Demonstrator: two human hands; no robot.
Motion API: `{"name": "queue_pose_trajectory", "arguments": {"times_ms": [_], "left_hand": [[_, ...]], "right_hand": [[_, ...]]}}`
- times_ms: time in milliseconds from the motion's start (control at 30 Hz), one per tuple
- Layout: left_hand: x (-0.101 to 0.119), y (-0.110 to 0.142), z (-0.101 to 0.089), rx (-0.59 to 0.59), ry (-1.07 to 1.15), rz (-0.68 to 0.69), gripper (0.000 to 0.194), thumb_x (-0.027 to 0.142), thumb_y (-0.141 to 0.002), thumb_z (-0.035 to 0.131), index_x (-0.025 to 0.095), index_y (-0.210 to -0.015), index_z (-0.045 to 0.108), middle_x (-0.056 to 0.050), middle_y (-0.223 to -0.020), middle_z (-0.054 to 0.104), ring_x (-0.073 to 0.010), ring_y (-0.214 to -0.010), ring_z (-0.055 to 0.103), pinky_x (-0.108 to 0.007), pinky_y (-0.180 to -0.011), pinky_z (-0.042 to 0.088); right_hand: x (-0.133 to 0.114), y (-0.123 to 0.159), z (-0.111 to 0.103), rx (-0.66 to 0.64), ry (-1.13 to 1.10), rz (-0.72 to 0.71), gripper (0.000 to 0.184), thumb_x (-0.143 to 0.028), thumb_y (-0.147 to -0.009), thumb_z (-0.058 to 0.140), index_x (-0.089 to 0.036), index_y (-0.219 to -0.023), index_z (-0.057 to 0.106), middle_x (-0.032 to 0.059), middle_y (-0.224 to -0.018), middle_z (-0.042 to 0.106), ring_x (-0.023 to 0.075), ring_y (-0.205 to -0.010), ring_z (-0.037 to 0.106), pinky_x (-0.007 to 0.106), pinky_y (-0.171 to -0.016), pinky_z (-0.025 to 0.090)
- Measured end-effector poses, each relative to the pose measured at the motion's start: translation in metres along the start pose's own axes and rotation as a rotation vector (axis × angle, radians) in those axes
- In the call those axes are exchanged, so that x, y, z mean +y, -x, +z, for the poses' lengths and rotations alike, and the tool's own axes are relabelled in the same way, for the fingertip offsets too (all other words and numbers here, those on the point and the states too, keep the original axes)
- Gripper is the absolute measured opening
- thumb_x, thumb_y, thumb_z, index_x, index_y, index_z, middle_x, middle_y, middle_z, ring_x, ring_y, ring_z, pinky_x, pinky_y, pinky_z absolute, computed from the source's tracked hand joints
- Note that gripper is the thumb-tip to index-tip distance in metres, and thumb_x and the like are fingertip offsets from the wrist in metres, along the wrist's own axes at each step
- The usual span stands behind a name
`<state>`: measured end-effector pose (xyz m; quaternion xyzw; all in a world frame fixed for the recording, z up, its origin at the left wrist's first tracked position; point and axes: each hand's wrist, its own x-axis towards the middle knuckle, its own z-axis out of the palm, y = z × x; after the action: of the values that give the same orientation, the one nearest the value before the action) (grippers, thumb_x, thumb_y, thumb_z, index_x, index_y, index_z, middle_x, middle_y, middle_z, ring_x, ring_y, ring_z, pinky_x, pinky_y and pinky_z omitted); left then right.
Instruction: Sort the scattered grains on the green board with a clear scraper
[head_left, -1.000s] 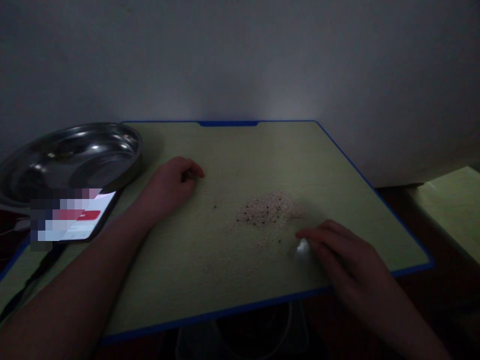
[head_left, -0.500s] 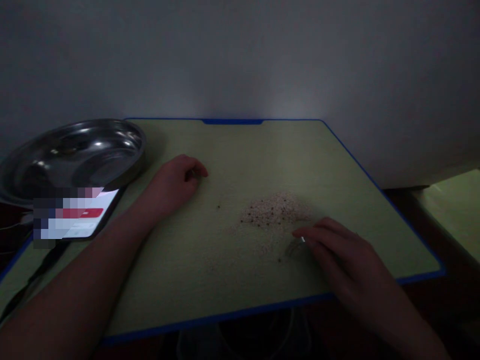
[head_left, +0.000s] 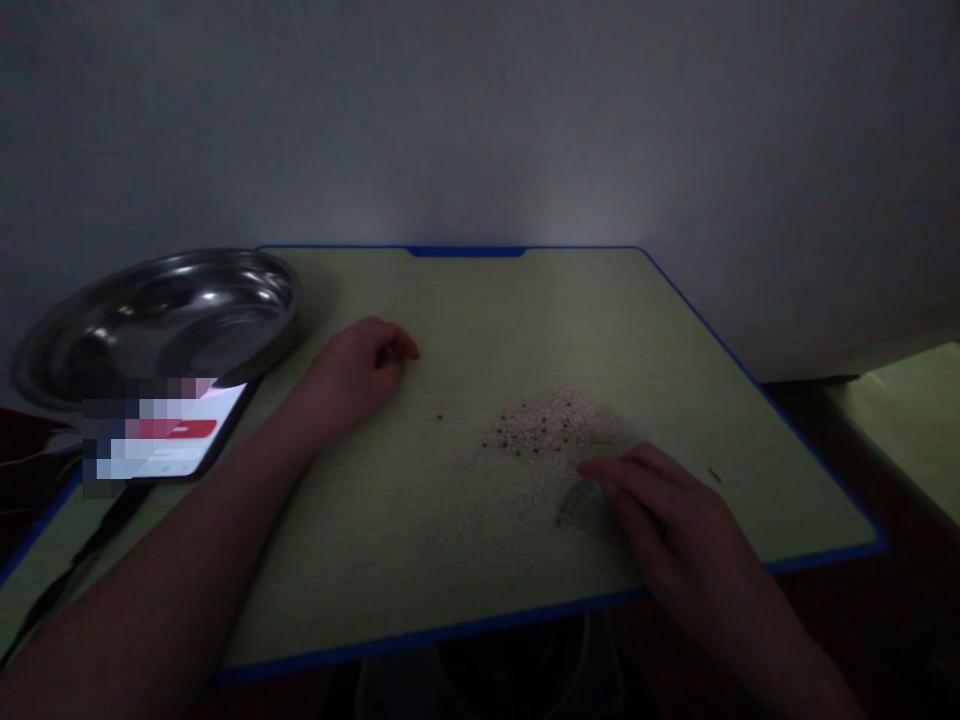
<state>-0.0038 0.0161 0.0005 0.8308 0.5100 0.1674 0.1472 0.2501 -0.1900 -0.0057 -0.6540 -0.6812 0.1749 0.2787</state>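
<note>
The head camera is looking forward and down from close behind the left hand (head_left: pixel 361 368) and right hand (head_left: pixel 675 515) — facing the wall (head_left: pixel 480 120) beyond.

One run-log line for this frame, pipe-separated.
left hand: loosely curled, nothing visibly held | right hand: pinching clear object beside pale granule heap | phone: left, screen lit, by metal bowl

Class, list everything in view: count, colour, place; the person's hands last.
Table: 1, pale yellow-green, blue-edged, centre
Basin: 1, silver, left
Phone: 1, white-and-red screen, by basin
Strap: 1, black, near left
Cable: at least 1, pale, left edge
Grain heap: 1, pinkish, right of centre
Specks: several, dark, mostly among grains
Clear item: 1, transparent, near side of heap
Sliver: 1, dark, table's right side
Container: 1, dark, below table's near edge
Side surface: 1, yellow-green, far right
Wall: 1, grey, behind
Left hand: 1, bare, left of heap
Right hand: 1, bare, at clear item
</note>
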Motion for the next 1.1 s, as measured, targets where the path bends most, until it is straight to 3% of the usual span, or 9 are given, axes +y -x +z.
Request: {"name": "queue_pose_trajectory", "arguments": {"times_ms": [467,667,900,1100], "left_hand": [[0.003,0.001,0.0,-0.01,0.018,-0.017,0.029,0.014,-0.07,0.045,0.018,-0.089,0.067,-0.007,-0.092,0.066,-0.0198,-0.077,0.059,-0.035,-0.078,0.05],[0.004,0.002,-0.001,0.005,0.007,-0.005,0.03,0.014,-0.07,0.045,0.019,-0.088,0.068,-0.006,-0.091,0.066,-0.0202,-0.078,0.06,-0.035,-0.079,0.049],[0.002,0.002,0.0,-0.003,0.022,0.001,0.03,0.014,-0.07,0.044,0.019,-0.088,0.068,-0.007,-0.092,0.066,-0.0201,-0.079,0.06,-0.035,-0.079,0.049],[0.001,0.002,0.001,0.011,0.037,0.016,0.03,0.012,-0.071,0.045,0.018,-0.088,0.068,-0.006,-0.094,0.066,-0.0192,-0.081,0.06,-0.033,-0.08,0.049]], "right_hand": [[-0.007,0.016,-0.005,-0.161,-0.021,-0.072,0.028,-0.018,-0.099,0.038,-0.022,-0.111,0.064,0.0055,-0.094,0.065,0.0154,-0.086,0.065,0.029,-0.073,0.054],[-0.009,0.008,0.002,-0.086,-0.002,-0.037,0.028,-0.019,-0.098,0.039,-0.02,-0.109,0.065,0.0059,-0.091,0.065,0.0163,-0.083,0.065,0.031,-0.071,0.054],[-0.02,0.003,0.005,-0.129,-0.004,-0.092,0.032,-0.015,-0.096,0.04,-0.021,-0.11,0.067,0.0062,-0.09,0.066,0.0179,-0.082,0.065,0.033,-0.07,0.056],[-0.019,0.013,-0.002,-0.095,0.036,-0.187,0.028,-0.016,-0.094,0.043,-0.022,-0.106,0.068,0.0079,-0.092,0.068,0.0182,-0.082,0.068,0.027,-0.064,0.058]]}}
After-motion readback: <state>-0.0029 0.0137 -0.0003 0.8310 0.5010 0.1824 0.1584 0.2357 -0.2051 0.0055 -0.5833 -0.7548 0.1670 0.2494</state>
